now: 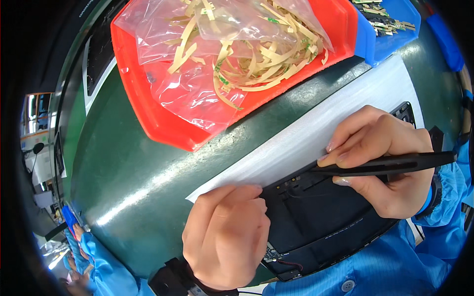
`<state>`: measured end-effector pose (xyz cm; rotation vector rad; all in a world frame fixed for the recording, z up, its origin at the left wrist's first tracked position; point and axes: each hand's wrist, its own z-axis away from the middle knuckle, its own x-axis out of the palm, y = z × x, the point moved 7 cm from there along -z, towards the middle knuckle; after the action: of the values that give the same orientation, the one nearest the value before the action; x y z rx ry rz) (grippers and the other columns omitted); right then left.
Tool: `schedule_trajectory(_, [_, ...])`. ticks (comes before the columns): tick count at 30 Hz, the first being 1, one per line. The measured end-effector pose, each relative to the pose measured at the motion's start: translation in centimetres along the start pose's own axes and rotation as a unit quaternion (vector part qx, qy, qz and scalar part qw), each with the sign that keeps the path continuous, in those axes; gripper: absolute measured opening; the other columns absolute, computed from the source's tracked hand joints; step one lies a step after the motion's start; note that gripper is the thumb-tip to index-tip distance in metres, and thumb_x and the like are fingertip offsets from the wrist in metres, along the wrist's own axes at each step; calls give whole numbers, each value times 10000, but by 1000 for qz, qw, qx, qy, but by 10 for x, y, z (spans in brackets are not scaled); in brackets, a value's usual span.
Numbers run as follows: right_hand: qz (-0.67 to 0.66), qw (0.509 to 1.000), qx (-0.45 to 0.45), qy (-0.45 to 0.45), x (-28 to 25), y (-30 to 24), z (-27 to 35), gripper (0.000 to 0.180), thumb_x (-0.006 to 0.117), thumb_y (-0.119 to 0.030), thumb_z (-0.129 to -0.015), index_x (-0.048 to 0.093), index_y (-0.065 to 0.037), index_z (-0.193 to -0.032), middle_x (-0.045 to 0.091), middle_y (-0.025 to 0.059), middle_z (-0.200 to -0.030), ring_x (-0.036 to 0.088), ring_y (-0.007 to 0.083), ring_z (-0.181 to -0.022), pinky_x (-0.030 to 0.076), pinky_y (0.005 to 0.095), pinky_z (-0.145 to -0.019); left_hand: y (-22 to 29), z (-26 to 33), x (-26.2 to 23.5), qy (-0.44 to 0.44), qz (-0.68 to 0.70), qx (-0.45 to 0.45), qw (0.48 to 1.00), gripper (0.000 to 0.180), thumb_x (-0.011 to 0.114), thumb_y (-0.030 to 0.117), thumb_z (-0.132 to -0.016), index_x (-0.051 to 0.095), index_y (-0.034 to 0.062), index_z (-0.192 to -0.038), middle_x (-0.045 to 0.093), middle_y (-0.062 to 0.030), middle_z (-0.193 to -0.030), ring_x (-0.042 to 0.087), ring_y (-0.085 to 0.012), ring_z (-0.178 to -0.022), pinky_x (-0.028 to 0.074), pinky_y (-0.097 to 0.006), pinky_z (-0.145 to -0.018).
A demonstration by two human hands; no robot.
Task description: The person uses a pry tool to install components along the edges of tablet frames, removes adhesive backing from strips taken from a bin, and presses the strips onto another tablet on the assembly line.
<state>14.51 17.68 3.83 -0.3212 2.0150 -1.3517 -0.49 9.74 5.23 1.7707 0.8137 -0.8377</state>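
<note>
Left hand [224, 237] curls at the edge of a flat black plastic housing [316, 217], partly over a white thin sheet [296, 143] on the green desk [133, 192]; fingertips hidden, can't tell whether its grip pinches anything. Right hand [397, 140]: grip closed round slim black tweezers [395, 165], tips by housing's upper edge. Risks: tips slipping could scratch it; loose bracing could let it skid. Beyond: red plastic tray [163, 126], tan strips [269, 74].

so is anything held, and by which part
The right hand holds a slim black tool near its narrow tip. Whether the left hand, at the edge of the black panel, grips anything cannot be told.
</note>
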Motion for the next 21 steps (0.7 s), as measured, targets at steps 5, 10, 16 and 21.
schedule_trajectory(5, [16, 1000, 9, -7, 3, 2, 0, 164, 732, 58, -713, 610, 30, -819, 688, 213, -780, 656, 253, -842, 547, 316, -715, 1, -1, 6, -6, -27, 25, 999, 355, 662, -171, -709, 459, -30, -963, 650, -188, -842, 640, -226, -758, 519, -292, -713])
schedule_trajectory(10, [22, 1000, 6, -13, 1, 4, 0, 152, 728, 50, -725, 611, 26, -818, 691, 210, -787, 655, 254, -855, 549, 318, -714, -1, 2, 8, 40, 1, -20, 999, 389, 686, -178, -694, 452, -21, -963, 647, -196, -848, 639, -223, -759, 515, -281, -720])
schedule_trajectory(16, [14, 1000, 0, -22, 2, 3, -2, 146, 723, 51, -727, 614, 27, -821, 689, 220, -792, 658, 255, -861, 554, 317, -714, -2, 2, 8, 23, -2, -7, 1000, 409, 704, -176, -689, 445, -13, -962, 632, -197, -838, 632, -218, -757, 513, -283, -714])
schedule_trajectory(21, [16, 1000, 1, -23, 0, 4, -2, 149, 720, 60, -718, 616, 34, -822, 684, 228, -787, 663, 252, -857, 559, 308, -711, -2, -1, 11, 5, -10, 15, 1000, 412, 713, -164, -684, 451, -16, -965, 630, -187, -831, 625, -229, -754, 504, -280, -708])
